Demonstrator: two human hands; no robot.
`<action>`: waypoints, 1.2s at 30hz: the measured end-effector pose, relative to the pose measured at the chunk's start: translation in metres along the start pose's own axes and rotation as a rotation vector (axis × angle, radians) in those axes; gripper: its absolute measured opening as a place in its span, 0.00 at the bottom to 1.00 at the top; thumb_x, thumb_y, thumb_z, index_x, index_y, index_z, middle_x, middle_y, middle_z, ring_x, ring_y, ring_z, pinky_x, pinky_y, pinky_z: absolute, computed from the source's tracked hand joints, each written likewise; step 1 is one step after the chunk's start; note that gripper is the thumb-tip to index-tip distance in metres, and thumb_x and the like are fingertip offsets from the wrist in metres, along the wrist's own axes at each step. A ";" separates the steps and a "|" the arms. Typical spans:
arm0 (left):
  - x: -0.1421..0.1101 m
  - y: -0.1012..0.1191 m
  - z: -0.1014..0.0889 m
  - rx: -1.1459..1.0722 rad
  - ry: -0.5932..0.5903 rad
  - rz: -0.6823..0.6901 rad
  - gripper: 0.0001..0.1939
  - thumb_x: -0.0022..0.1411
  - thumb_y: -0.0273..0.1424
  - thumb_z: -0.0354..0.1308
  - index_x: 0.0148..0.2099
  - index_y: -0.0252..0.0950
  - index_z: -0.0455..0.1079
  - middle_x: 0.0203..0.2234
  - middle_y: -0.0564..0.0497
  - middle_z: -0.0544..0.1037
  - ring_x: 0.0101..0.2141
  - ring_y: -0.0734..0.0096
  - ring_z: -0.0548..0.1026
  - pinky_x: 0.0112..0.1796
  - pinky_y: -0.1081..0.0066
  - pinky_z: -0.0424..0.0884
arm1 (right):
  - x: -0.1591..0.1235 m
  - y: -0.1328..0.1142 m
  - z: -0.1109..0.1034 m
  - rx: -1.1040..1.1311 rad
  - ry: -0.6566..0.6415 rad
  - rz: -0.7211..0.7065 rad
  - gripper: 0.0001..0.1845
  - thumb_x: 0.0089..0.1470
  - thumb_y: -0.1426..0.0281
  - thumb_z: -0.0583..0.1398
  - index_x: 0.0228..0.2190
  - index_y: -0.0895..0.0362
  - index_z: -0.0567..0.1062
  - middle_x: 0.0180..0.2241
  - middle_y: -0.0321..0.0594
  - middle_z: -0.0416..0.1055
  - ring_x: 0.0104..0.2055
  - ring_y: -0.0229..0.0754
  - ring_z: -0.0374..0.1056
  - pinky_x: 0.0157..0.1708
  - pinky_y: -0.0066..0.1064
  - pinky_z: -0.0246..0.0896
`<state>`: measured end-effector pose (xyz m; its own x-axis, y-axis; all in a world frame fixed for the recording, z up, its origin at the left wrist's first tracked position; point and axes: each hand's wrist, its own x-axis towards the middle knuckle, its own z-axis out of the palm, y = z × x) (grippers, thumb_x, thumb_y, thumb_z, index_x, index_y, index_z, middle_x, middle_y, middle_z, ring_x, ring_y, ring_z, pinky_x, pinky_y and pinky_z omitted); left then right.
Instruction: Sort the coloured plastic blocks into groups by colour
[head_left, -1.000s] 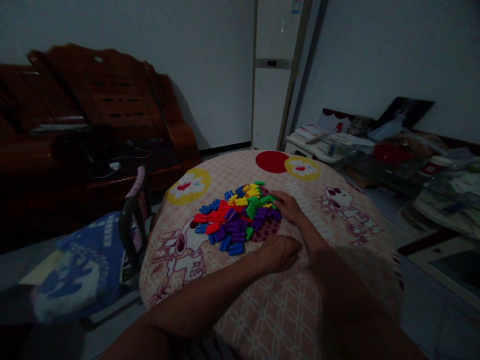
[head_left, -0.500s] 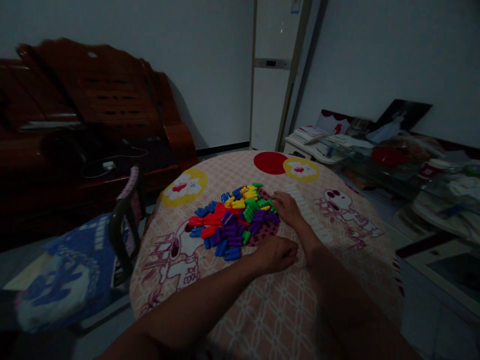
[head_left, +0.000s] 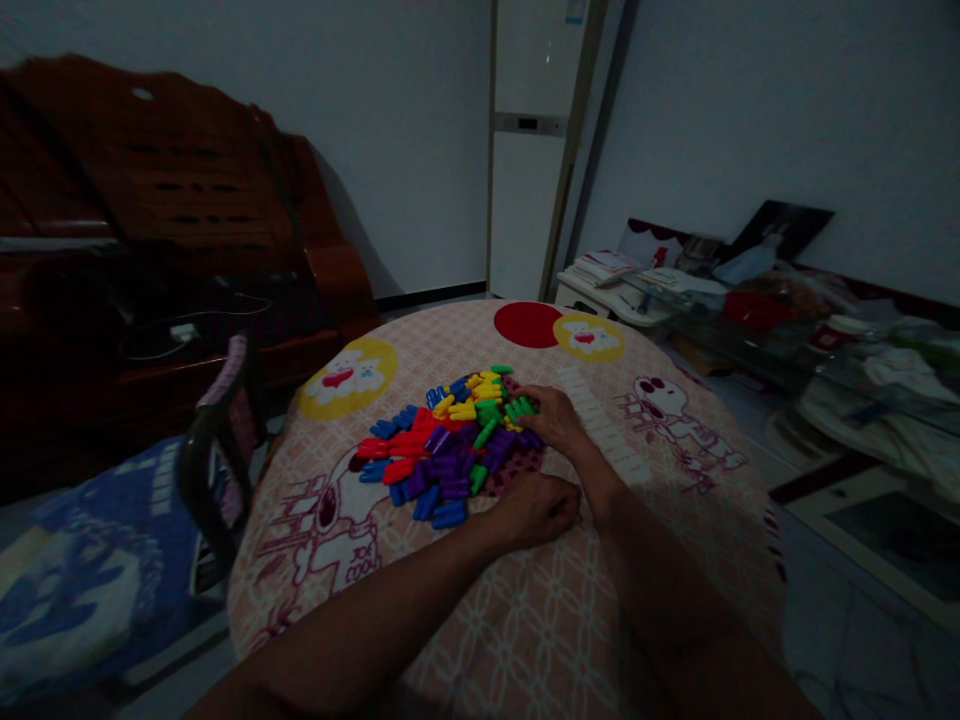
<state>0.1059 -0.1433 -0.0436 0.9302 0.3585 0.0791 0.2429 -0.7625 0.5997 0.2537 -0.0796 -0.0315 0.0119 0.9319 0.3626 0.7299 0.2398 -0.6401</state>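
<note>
A pile of small plastic toy pieces in blue, red, purple, yellow and green lies on the tablecloth; a red piece (head_left: 424, 440) and a purple piece (head_left: 448, 465) are in its middle. At the pile's right edge, my right hand (head_left: 556, 418) has its fingertips closed on a green plastic piece (head_left: 519, 409) with rounded prongs. My left hand (head_left: 538, 508) rests curled on the cloth, just in front of the pile. Its fingers are folded inward, and whatever they may hold is hidden.
The round table (head_left: 510, 620) has a patterned pink cloth. To the left stand a chair (head_left: 217, 440) with a blue cover and a wooden sofa (head_left: 187, 200). A cluttered glass-topped cabinet (head_left: 720, 310) runs along the right wall, near a tall white appliance (head_left: 525, 190).
The view has turned slightly right. My right hand has drawn its fingers in, and the green piece now sits at its fingertips. My left hand keeps its curled place.
</note>
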 end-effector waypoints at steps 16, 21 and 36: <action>-0.002 -0.002 0.000 -0.068 0.012 -0.008 0.06 0.62 0.30 0.57 0.32 0.35 0.68 0.25 0.55 0.72 0.26 0.76 0.67 0.28 0.75 0.54 | -0.020 0.078 -0.087 -0.272 0.432 0.460 0.09 0.42 0.71 0.64 0.30 0.60 0.82 0.30 0.43 0.80 0.32 0.44 0.74 0.34 0.31 0.64; -0.002 0.000 -0.001 -0.046 0.008 -0.022 0.06 0.62 0.29 0.57 0.31 0.35 0.68 0.24 0.55 0.72 0.26 0.76 0.66 0.28 0.74 0.53 | -0.022 0.076 -0.088 -0.342 0.354 0.521 0.12 0.41 0.72 0.65 0.33 0.57 0.83 0.32 0.43 0.81 0.35 0.45 0.75 0.36 0.31 0.65; -0.002 -0.001 0.000 -0.054 0.008 0.016 0.05 0.62 0.26 0.55 0.33 0.34 0.70 0.28 0.53 0.76 0.28 0.76 0.69 0.29 0.75 0.56 | -0.012 -0.004 -0.036 -0.407 -0.182 0.229 0.16 0.52 0.59 0.67 0.38 0.57 0.83 0.39 0.47 0.80 0.43 0.46 0.74 0.40 0.29 0.62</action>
<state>0.1037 -0.1432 -0.0440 0.9316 0.3509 0.0950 0.2125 -0.7378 0.6407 0.2756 -0.1015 -0.0086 0.1102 0.9892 0.0968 0.9303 -0.0684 -0.3603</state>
